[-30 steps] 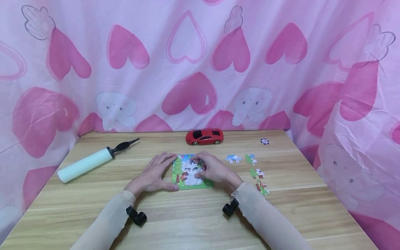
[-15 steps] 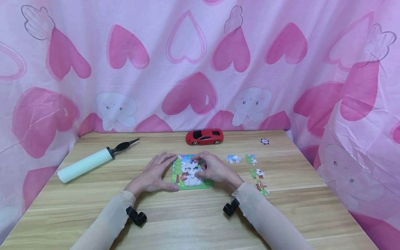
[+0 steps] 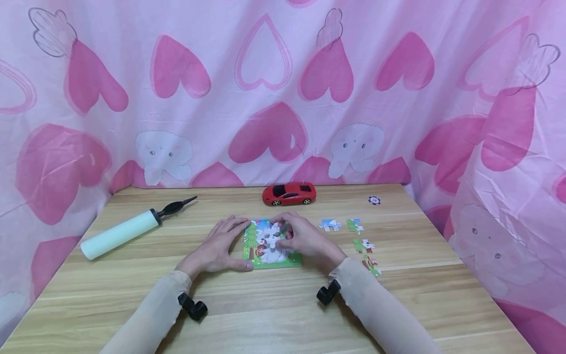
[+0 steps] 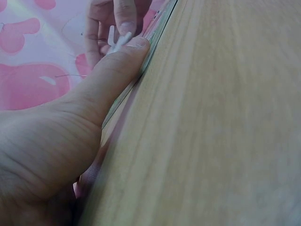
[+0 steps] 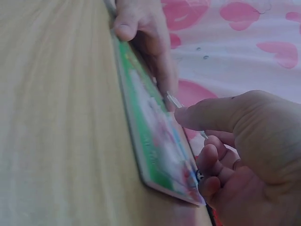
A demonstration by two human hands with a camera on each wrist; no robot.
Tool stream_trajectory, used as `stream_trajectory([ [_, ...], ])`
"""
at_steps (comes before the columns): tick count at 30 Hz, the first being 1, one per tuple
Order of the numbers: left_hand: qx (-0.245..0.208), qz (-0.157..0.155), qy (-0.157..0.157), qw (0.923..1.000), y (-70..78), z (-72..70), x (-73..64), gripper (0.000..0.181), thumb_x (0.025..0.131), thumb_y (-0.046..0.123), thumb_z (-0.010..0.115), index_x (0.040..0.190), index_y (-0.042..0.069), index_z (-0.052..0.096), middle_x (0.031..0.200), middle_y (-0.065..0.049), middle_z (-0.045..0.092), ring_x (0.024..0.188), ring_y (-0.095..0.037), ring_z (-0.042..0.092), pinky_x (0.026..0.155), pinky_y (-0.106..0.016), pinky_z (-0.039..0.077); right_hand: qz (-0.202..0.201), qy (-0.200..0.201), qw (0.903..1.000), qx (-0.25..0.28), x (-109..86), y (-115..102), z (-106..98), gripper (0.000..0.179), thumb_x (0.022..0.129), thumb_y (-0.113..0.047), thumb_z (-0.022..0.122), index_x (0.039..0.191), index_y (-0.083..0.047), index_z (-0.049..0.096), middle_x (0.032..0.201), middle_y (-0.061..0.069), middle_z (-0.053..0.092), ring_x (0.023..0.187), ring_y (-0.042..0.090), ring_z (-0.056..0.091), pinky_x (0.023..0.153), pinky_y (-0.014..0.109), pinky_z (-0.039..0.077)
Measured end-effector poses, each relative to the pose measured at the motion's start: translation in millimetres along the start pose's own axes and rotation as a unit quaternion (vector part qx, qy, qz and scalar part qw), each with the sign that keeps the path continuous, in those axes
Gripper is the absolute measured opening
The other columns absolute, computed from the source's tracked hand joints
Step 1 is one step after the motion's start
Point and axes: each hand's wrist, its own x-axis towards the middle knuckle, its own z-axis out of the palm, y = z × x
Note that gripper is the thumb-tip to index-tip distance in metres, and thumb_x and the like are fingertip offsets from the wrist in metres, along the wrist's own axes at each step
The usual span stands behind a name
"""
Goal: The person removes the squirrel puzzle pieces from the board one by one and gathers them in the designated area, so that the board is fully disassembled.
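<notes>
A small jigsaw puzzle (image 3: 274,263) with a white cartoon animal, green trees and a green border lies flat in the middle of the table. My left hand (image 3: 216,248) rests along its left side, fingers stretched to the top left corner and thumb on the bottom left corner. Above the puzzle's right half, my right hand (image 3: 305,241) pinches a thin puzzle piece (image 4: 120,43) between thumb and fingers. In the right wrist view the piece is tilted over the puzzle face, its printed side mostly hidden by the fingers.
Several loose puzzle pieces (image 3: 355,225) lie to the right of the puzzle. A red toy car (image 3: 289,193) stands behind it, with a small round chip (image 3: 374,200) at the back right. A pale green hand pump (image 3: 121,233) lies at the left. A pink curtain (image 3: 283,132) borders the table.
My right hand has shifted slightly, and the pinched piece has tilted up from the puzzle's face. My left hand has stayed in place.
</notes>
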Motion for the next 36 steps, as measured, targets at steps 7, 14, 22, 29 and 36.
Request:
stream_trajectory([
  [7, 0.001, -0.002, -0.001, 1.0000, 0.1, 0.1, 0.2, 0.125, 0.079, 0.070, 0.093, 0.174, 0.011, 0.037, 0.180, -0.011, 0.032, 0.172, -0.046, 0.009, 0.139, -0.067, 0.001, -0.014, -0.001, 0.9999, 0.005, -1.5, -5, -15, 0.059, 0.102, -0.017, 0.084, 0.157, -0.022, 0.062, 0.121, 0.011, 0.060, 0.089, 0.020, 0.060, 0.070, 0.026, 0.053],
  [14, 0.004, -0.004, 0.000, 1.0000, 0.0, 0.5, -0.4, 0.126, 0.078, 0.070, 0.093, 0.174, 0.011, 0.037, 0.180, -0.011, 0.032, 0.172, -0.045, 0.009, 0.139, -0.067, 0.002, -0.055, 0.018, 0.9983, 0.011, -2.8, -10, -29, 0.062, 0.100, -0.009, 0.083, 0.157, -0.024, 0.064, 0.129, 0.010, 0.059, 0.086, 0.019, 0.059, 0.070, 0.024, 0.053],
  [22, 0.008, -0.001, 0.004, 1.0000, 1.6, 0.8, -0.2, 0.126, 0.078, 0.071, 0.093, 0.174, 0.011, 0.037, 0.181, -0.011, 0.032, 0.172, -0.046, 0.010, 0.139, -0.068, 0.002, -0.073, 0.035, 0.9966, 0.011, -11.0, -14, -47, 0.061, 0.099, -0.004, 0.081, 0.156, -0.018, 0.064, 0.131, 0.011, 0.058, 0.088, 0.021, 0.060, 0.075, 0.026, 0.054],
  [29, 0.010, 0.005, 0.003, 0.9999, 4.0, -0.1, 2.7, 0.127, 0.078, 0.070, 0.093, 0.175, 0.010, 0.036, 0.181, -0.011, 0.031, 0.172, -0.045, 0.010, 0.139, -0.067, 0.001, -0.081, 0.065, 0.9946, 0.000, -22.4, -9, -73, 0.060, 0.098, -0.005, 0.083, 0.155, -0.016, 0.065, 0.122, 0.009, 0.057, 0.087, 0.021, 0.058, 0.072, 0.025, 0.050],
  [36, 0.009, -0.003, 0.001, 1.0000, 2.5, -1.1, -1.4, 0.126, 0.079, 0.069, 0.093, 0.175, 0.010, 0.036, 0.181, -0.011, 0.031, 0.172, -0.045, 0.009, 0.139, -0.067, 0.001, -0.069, 0.089, 0.9937, -0.007, -33.1, 0, -95, 0.061, 0.098, -0.006, 0.084, 0.155, -0.016, 0.064, 0.114, 0.016, 0.058, 0.085, 0.023, 0.058, 0.065, 0.025, 0.049],
])
